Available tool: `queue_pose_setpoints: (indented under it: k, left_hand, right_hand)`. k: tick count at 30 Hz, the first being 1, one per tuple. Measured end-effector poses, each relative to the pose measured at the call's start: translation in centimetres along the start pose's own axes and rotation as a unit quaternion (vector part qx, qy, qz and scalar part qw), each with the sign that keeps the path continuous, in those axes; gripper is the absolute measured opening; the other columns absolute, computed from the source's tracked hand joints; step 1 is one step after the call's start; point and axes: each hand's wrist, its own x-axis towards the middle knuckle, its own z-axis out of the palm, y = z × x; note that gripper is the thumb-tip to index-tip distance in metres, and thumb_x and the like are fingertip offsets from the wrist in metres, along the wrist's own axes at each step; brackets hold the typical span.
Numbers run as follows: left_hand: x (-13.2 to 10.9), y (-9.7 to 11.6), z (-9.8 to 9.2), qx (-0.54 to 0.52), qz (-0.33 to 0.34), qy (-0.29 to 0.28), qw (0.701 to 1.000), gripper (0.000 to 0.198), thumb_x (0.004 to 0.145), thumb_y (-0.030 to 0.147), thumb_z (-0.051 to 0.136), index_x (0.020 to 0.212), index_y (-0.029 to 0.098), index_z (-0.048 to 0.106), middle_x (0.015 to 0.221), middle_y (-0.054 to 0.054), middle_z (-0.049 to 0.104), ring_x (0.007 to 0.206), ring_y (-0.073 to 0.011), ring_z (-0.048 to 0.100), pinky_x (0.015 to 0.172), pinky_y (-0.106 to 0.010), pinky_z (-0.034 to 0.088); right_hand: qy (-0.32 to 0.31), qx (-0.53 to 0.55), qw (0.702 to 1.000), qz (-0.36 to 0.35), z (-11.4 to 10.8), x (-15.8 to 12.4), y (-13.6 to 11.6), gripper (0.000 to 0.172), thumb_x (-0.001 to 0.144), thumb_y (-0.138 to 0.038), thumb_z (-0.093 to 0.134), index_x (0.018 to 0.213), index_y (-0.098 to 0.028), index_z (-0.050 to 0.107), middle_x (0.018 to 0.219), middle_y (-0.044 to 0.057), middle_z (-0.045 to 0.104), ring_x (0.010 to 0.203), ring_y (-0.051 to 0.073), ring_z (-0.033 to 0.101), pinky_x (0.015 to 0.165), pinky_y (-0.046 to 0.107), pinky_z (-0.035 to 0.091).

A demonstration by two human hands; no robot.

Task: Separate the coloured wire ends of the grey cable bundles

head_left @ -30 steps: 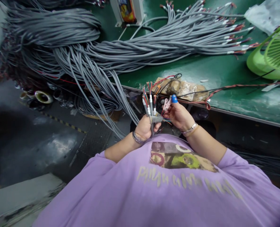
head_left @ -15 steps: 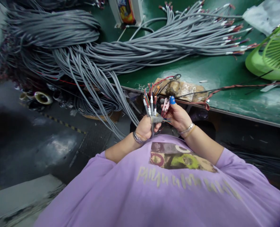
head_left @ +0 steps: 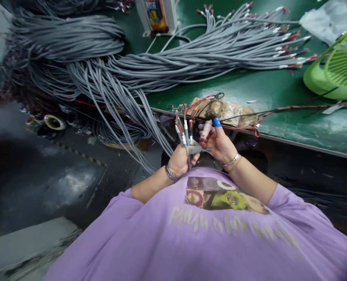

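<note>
Your left hand (head_left: 179, 159) is closed round a few grey cables (head_left: 187, 136), over the floor just off the bench (head_left: 284, 121) edge; their upright ends are already bared to coloured wires (head_left: 185, 111) above white bands; one sideways cable (head_left: 194, 149) points its loose thin wires towards your right hand (head_left: 221, 147), fingers curled, pinching a pink clip (head_left: 206, 130); contact between clip and wires, can't tell; cable pile (head_left: 173, 64) on bench, many ends bared too; count left unclear.

Pink clip (head_left: 206, 130) in the right grip (head_left: 222, 146) now at a different angle than before
</note>
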Motion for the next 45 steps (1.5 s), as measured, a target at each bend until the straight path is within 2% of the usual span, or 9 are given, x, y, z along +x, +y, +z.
queue_pose_setpoints:
  k: [6, 10, 13, 21, 27, 33, 40, 45]
  left_hand:
    - [-0.6, -0.4, -0.3, 0.037, 0.013, -0.017, 0.999, 0.028, 0.066, 0.033, 0.075, 0.065, 0.018, 0.051, 0.044, 0.005, 0.049, 0.036, -0.0057, 0.039, 0.039, -0.02, 0.026]
    - [-0.9, -0.3, -0.4, 0.034, 0.006, -0.005, 0.999, 0.028, 0.064, 0.034, 0.076, 0.066, 0.019, 0.052, 0.043, 0.006, 0.047, 0.035, -0.0058, 0.037, 0.038, -0.02, 0.025]
    - [-0.8, -0.1, -0.3, 0.023, 0.003, -0.003, 1.0, 0.029, 0.062, 0.033, 0.076, 0.067, 0.019, 0.052, 0.043, 0.006, 0.047, 0.036, -0.0058, 0.037, 0.038, -0.02, 0.024]
    - [-0.2, 0.2, -0.2, -0.011, 0.007, 0.0, 1.0, 0.029, 0.06, 0.03, 0.076, 0.07, 0.019, 0.051, 0.046, 0.007, 0.046, 0.037, -0.0051, 0.038, 0.038, -0.019, 0.024]
    - [-0.4, 0.3, 0.4, -0.032, 0.018, 0.034, 0.999, 0.028, 0.061, 0.029, 0.075, 0.068, 0.019, 0.049, 0.045, 0.007, 0.046, 0.037, -0.0052, 0.038, 0.037, -0.019, 0.024]
    - [-0.4, 0.3, 0.6, -0.024, 0.012, 0.046, 0.999, 0.024, 0.062, 0.028, 0.073, 0.066, 0.018, 0.051, 0.045, 0.005, 0.048, 0.037, -0.0051, 0.039, 0.038, -0.019, 0.025]
    - [-0.2, 0.0, 0.7, -0.014, 0.004, 0.041, 0.999, 0.025, 0.06, 0.028, 0.074, 0.066, 0.018, 0.052, 0.045, 0.005, 0.049, 0.038, -0.0055, 0.041, 0.038, -0.018, 0.025]
    - [-0.6, -0.1, 0.5, -0.021, 0.011, 0.049, 0.999, 0.028, 0.059, 0.029, 0.076, 0.067, 0.018, 0.051, 0.046, 0.005, 0.048, 0.039, -0.0057, 0.041, 0.038, -0.019, 0.024]
  right_hand:
    - [-0.017, -0.009, 1.0, 0.017, -0.2, -0.2, -0.3, 0.054, 0.08, -0.077, 0.061, 0.087, -0.024, 0.067, 0.073, 0.0, 0.07, 0.06, 0.013, 0.058, 0.055, 0.025, 0.046]
    - [-0.019, -0.01, 1.0, 0.022, 0.1, -0.6, -0.8, 0.042, 0.085, -0.064, 0.065, 0.085, -0.022, 0.067, 0.074, 0.0, 0.071, 0.058, 0.011, 0.057, 0.054, 0.023, 0.045]
    - [-0.015, -0.019, 1.0, 0.006, 0.0, -0.8, -0.9, 0.037, 0.083, -0.057, 0.071, 0.082, -0.02, 0.067, 0.074, 0.0, 0.071, 0.058, 0.01, 0.057, 0.053, 0.022, 0.045]
    - [0.009, -0.069, 0.997, -0.024, -0.2, -0.5, -0.8, 0.05, 0.071, -0.066, 0.079, 0.075, -0.019, 0.062, 0.061, -0.002, 0.062, 0.05, 0.008, 0.052, 0.046, 0.02, 0.042]
    - [-0.012, -0.01, 1.0, -0.006, -0.5, -0.5, -1.0, 0.034, 0.08, -0.053, 0.078, 0.081, -0.02, 0.07, 0.068, -0.002, 0.068, 0.06, 0.01, 0.059, 0.054, 0.022, 0.047]
    - [0.004, 0.02, 1.0, -0.001, -0.5, -0.2, -0.9, 0.025, 0.081, -0.042, 0.079, 0.08, -0.018, 0.073, 0.071, -0.001, 0.07, 0.062, 0.01, 0.06, 0.058, 0.023, 0.047]
    - [-0.021, 0.002, 1.0, -0.018, -0.5, -0.3, -0.7, 0.031, 0.078, -0.05, 0.081, 0.082, -0.021, 0.073, 0.073, -0.002, 0.072, 0.064, 0.009, 0.061, 0.059, 0.022, 0.048]
    - [-0.03, 0.018, 0.999, 0.011, -0.7, -0.5, -0.5, 0.037, 0.084, -0.06, 0.07, 0.083, -0.023, 0.071, 0.074, -0.002, 0.072, 0.064, 0.011, 0.06, 0.059, 0.024, 0.047]
